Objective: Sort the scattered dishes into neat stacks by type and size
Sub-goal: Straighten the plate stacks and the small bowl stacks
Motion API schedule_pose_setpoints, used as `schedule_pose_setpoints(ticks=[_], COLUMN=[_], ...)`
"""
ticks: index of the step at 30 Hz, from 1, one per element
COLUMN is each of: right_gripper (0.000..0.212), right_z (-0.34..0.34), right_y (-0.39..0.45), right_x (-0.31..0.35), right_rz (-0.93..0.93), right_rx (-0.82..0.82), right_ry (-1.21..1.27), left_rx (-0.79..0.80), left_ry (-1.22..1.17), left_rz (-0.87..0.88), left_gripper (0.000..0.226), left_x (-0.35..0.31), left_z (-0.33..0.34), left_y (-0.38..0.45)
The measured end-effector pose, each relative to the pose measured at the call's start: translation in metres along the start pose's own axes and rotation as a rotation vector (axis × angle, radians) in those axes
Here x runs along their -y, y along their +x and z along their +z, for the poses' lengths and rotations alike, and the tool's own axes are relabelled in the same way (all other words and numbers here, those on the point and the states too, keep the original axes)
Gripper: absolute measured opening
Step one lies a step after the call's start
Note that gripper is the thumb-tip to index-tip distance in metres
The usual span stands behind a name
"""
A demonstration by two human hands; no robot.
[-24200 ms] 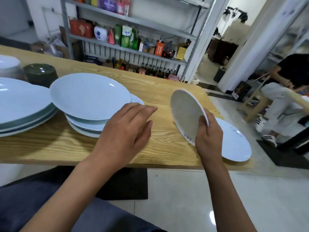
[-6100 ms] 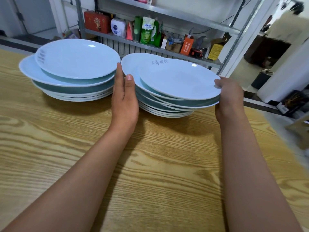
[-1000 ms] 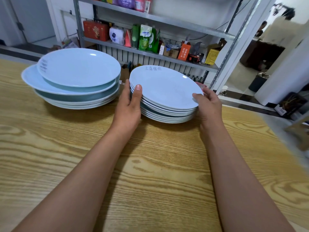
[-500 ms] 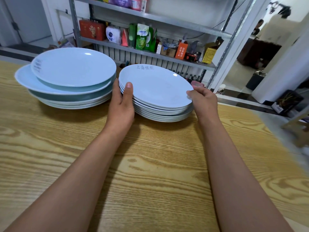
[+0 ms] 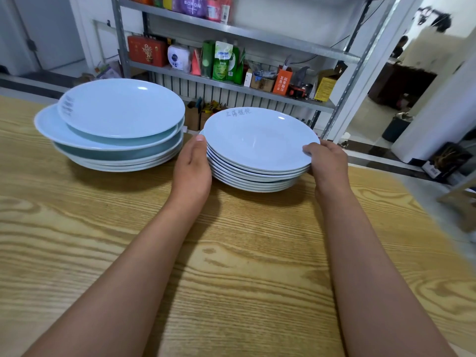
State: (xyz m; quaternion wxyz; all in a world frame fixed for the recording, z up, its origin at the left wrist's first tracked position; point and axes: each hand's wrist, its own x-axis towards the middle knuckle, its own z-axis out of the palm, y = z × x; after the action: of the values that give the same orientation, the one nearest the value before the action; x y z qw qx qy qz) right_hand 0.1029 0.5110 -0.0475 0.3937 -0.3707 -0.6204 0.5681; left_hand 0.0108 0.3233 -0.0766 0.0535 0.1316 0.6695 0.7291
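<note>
Two stacks of pale blue plates stand at the far side of the wooden table (image 5: 231, 266). The larger plates (image 5: 116, 124) are piled on the left, with the top ones sitting slightly off-centre. The smaller plates (image 5: 260, 148) form the right stack, and the upper plates overhang the lower ones a little. My left hand (image 5: 192, 166) presses flat against the left side of this right stack, fingers straight. My right hand (image 5: 327, 161) grips its right edge, thumb on the top plate's rim and fingers curled round the side.
Behind the table stands a metal shelf rack (image 5: 231, 81) with boxes, packets and bottles. The table's right edge (image 5: 422, 210) drops to a tiled floor. The near half of the table is bare wood.
Six seconds ago the right stack's plates were spread out; they are now pushed together. Over the last second both hands have stayed at its sides, and my right thumb has settled on the top rim.
</note>
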Motion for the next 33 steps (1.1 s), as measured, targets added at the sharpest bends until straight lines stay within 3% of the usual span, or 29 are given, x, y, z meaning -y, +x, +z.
schedule_pose_setpoints(ticks=[15,20,26,33], right_gripper=[0.023,0.037,0.012,0.012], right_z=[0.005,0.005,0.003,-0.001], right_y=[-0.007,-0.009,-0.007,-0.008], right_x=[0.004,0.005,0.007,0.006], right_rz=[-0.016,-0.023,0.037,0.0], right_rx=[0.004,0.036,-0.009,-0.018], right_ry=[-0.189,-0.204,-0.16,-0.118], left_rx=[-0.032,-0.002,0.089,0.024], left_ry=[-0.065,-0.057,-0.01,-0.079], left_rz=[-0.086,-0.084,-0.067,-0.114], left_gripper=[0.018,0.016,0.026,0.03], left_x=[0.005,0.006,-0.003,0.003], left_z=[-0.004,-0.003,-0.002,-0.005], left_y=[0.007,0.009,0.001,0.008])
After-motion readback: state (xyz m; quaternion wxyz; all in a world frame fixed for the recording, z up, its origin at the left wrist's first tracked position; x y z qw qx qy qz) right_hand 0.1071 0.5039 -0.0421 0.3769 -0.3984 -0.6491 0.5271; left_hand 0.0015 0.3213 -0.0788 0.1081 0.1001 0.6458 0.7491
